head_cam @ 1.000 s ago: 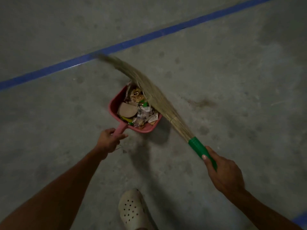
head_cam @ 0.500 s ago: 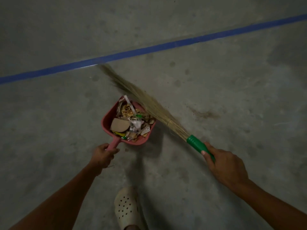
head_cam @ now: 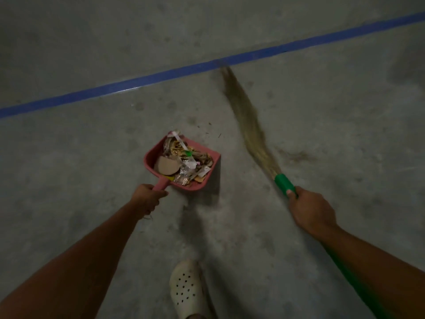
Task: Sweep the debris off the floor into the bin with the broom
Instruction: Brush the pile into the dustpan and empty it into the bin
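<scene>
L hand (head_cam: 149, 196): clamped on dustpan (head_cam: 150, 157) handle, pan full of litter (head_cam: 184, 163).
R hand (head_cam: 310, 209): clamped on broom (head_cam: 284, 183), bristles blurred, right of pan.

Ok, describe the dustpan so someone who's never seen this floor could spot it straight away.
Start at the blue line crossing the grey floor, then come toward the person's white shoe. Between them sits the dustpan, its handle gripped by the left hand. It is the only pink thing here, heaped with wrappers and scraps.
</scene>
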`<action>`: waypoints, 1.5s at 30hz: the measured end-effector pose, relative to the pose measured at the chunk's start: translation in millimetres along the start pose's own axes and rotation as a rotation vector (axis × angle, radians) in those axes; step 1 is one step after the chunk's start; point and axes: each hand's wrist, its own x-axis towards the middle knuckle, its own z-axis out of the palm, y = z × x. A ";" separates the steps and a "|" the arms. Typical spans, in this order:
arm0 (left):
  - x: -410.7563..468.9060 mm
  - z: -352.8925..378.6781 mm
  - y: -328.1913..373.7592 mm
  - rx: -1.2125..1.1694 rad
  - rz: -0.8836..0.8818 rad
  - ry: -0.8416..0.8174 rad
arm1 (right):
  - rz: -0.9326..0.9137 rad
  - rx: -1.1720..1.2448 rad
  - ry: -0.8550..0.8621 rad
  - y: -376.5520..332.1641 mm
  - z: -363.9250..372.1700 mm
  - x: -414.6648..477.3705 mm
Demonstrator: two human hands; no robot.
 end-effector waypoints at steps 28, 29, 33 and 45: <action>-86.1 231.6 38.3 0.162 0.091 -0.157 | 0.077 0.041 -0.046 235.7 56.8 -130.3; -86.7 232.9 36.6 0.153 0.083 -0.149 | 0.040 0.050 -0.028 239.0 53.5 -135.1; -90.5 229.4 24.7 0.136 0.032 -0.142 | 0.042 0.210 0.106 255.0 44.4 -143.7; -91.7 178.5 -4.2 0.083 -0.076 -0.108 | -0.003 0.036 -0.091 183.6 48.1 -104.1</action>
